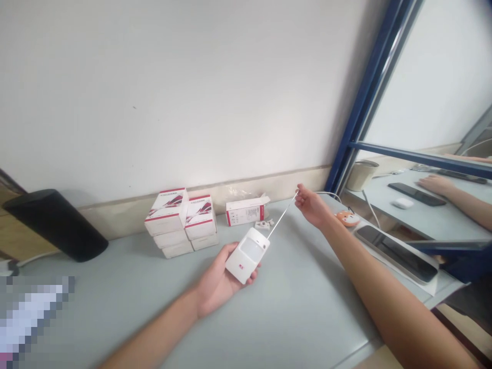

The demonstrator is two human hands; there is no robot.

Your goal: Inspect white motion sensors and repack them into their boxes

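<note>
In the head view, my left hand (221,284) wraps round a white motion sensor (243,261) with a pale lens window and a small red logo. It is held tilted above the grey table, front side up. A thin metal antenna (283,211) sticks out of its top corner, slanting up and right. My right hand (310,206) pinches the antenna's tip between closed fingers. Beyond the sensor, a small white bracket (262,225) lies on the table beside an opened white and red box (245,211).
Several white and red boxes (168,210) are stacked against the wall. A black cylinder (56,225) stands at the left. On the right are an orange and white animal-shaped case (347,218) and a long dark-topped device (397,253), beside a blue-framed partition (355,102). Another person's forearm (461,197) shows behind it.
</note>
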